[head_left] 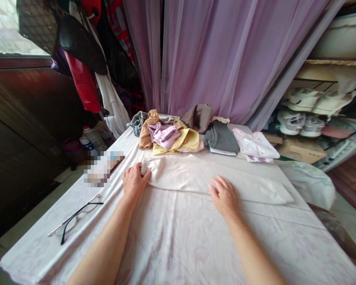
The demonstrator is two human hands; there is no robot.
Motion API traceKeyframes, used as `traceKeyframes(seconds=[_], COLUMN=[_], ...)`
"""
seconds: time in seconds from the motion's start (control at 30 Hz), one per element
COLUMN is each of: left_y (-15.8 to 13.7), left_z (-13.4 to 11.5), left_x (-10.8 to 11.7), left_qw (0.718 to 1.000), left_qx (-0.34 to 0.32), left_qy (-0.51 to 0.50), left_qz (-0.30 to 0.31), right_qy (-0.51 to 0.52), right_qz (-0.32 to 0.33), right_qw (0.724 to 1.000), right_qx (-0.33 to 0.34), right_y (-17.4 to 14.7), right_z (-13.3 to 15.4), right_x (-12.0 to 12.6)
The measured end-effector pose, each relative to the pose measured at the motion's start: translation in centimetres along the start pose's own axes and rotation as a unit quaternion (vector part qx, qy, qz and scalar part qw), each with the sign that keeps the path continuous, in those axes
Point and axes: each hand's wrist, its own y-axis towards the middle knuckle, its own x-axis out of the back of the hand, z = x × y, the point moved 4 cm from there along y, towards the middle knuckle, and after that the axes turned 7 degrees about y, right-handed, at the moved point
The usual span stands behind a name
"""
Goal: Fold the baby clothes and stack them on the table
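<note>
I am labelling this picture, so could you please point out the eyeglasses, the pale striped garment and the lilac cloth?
Eyeglasses (75, 215): head view, on a dark temple arm.
Pale striped garment (192, 174): head view, on its upper surface, near the middle.
Lilac cloth (164, 135): head view, on its folded middle.

left hand (135, 180) at one end of pale garment (186, 171) | right hand (226, 196) over its near edge | glasses (74, 215) on tablecloth (172, 237)

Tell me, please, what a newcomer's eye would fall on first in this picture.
Most likely the purple curtain filling the background, then the colourful heap of clothes before it at the far end of the table. Nearer, what look like pale striped trousers lie across the table, with the left hand at their gathered end and the right hand along their near edge.
</note>
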Motion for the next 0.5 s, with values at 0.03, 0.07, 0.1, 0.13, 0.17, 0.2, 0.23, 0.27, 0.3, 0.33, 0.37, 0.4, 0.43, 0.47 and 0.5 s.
traceKeyframes(seconds=[0.03, 0.07, 0.1, 0.13, 0.17, 0.2, 0.23, 0.27, 0.3, 0.33, 0.37, 0.4, 0.43, 0.47, 0.5], left_y=[0.06, 0.13, 0.2, 0.26, 0.29, 0.3, 0.28, 0.26, 0.24, 0.25, 0.28, 0.34, 0.41, 0.49, 0.56], left_z=[0.05, 0.12, 0.18, 0.21, 0.21, 0.16, 0.08, -0.01, -0.08, -0.09, -0.05, 0.06, 0.23, 0.41, 0.57], left_x=[-0.07, -0.13, -0.21, -0.3, -0.38, -0.45, -0.49, -0.49, -0.44, -0.36, -0.28, -0.22, -0.18, -0.17, -0.15], left_qw=[1.0, 1.0, 1.0, 0.999, 0.998, 0.997, 0.994, 0.991, 0.987, 0.982, 0.976, 0.969, 0.962, 0.955, 0.95], left_qx=[0.0, -0.001, -0.005, -0.01, -0.018, -0.028, -0.038, -0.047, -0.05, -0.047, -0.036, -0.017, 0.007, 0.032, 0.053], left_qy=[-0.007, -0.015, -0.026, -0.04, -0.058, -0.078, -0.099, -0.123, -0.15, -0.18, -0.212, -0.243, -0.271, -0.293, -0.307], left_qz=[-0.001, -0.003, -0.006, -0.008, -0.01, -0.012, -0.015, -0.019, -0.024, -0.031, -0.037, -0.039, -0.038, -0.036, -0.032], right_qy=[0.002, 0.003, 0.005, 0.005, 0.005, 0.005, 0.004, 0.004, 0.005, 0.006, 0.01, 0.014, 0.018, 0.021, 0.024], right_qz=[-0.001, -0.001, -0.001, -0.001, -0.001, -0.001, -0.002, -0.002, -0.002, -0.002, -0.002, -0.002, -0.001, 0.0, 0.0], right_qw=[1.0, 1.0, 1.0, 1.0, 1.0, 1.0, 1.0, 1.0, 1.0, 1.0, 1.0, 1.0, 1.0, 1.0, 1.0], right_qx=[-0.003, -0.006, -0.008, -0.009, -0.008, -0.006, -0.004, -0.001, 0.0, 0.001, 0.001, 0.0, -0.002, -0.004, -0.006], right_y=[-0.03, -0.04, -0.04, -0.03, -0.01, 0.02, 0.04, 0.07, 0.08, 0.09, 0.09, 0.09, 0.08, 0.06, 0.05], right_z=[-0.06, -0.11, -0.14, -0.15, -0.16, -0.17, -0.17, -0.17, -0.17, -0.17, -0.16, -0.15, -0.14, -0.14, -0.13], right_x=[0.01, -0.01, -0.04, -0.07, -0.1, -0.12, -0.12, -0.11, -0.09, -0.05, 0.0, 0.04, 0.08, 0.11, 0.12])
